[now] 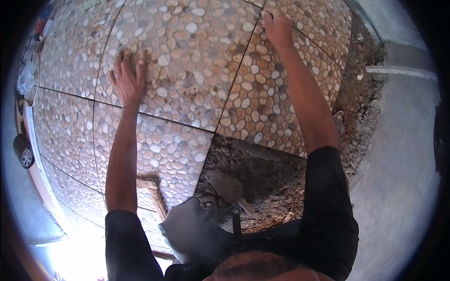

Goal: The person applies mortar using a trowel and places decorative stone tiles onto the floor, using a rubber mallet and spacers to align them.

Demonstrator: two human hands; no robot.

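My left hand lies flat on a pebble-patterned floor tile, its fingers spread and nothing in them. Reaching farther out, my right hand is closed at the dark joint where tiles meet. Its fingertips are bunched together, and whatever they may hold is too small to make out. Below that arm, a browner pebble tile borders a patch of bare dark mortar. A trowel rests on the mortar close to my body, touched by neither hand.
Along the right runs a strip of rough soil beside a smooth grey wall, with a pale bar jutting from it. An L-shaped wooden piece lies on tiles near my left arm. A dark wheel shows at far left.
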